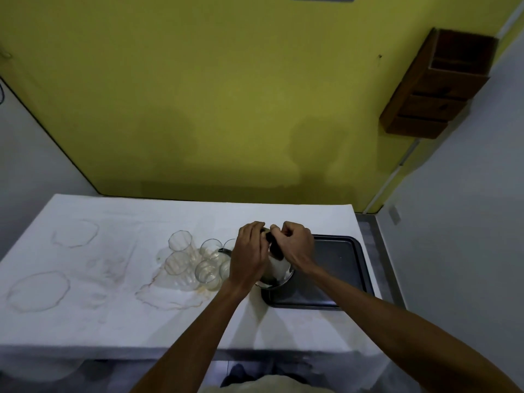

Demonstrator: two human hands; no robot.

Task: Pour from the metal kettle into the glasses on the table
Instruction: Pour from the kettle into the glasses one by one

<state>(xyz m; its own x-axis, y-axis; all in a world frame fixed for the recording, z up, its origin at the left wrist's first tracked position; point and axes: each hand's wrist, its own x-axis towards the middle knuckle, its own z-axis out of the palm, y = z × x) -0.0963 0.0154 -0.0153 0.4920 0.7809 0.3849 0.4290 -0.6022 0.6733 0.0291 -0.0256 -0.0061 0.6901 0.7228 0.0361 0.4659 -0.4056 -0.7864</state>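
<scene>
The metal kettle (276, 272) stands on the left end of a dark tray (334, 268), its spout (225, 251) pointing left toward the glasses. My left hand (251, 255) lies over the kettle's left side and top. My right hand (295, 243) is closed around the kettle's black handle (273, 249) at the top. Several clear empty glasses (198, 259) stand clustered just left of the kettle on the white tablecloth (113, 307). Both hands hide most of the kettle's lid and body.
The tablecloth carries brown ring stains at the left (38, 290) and around the glasses. A yellow wall rises behind the table. A wooden shelf (436, 83) hangs at the upper right. The table's right edge lies just past the tray.
</scene>
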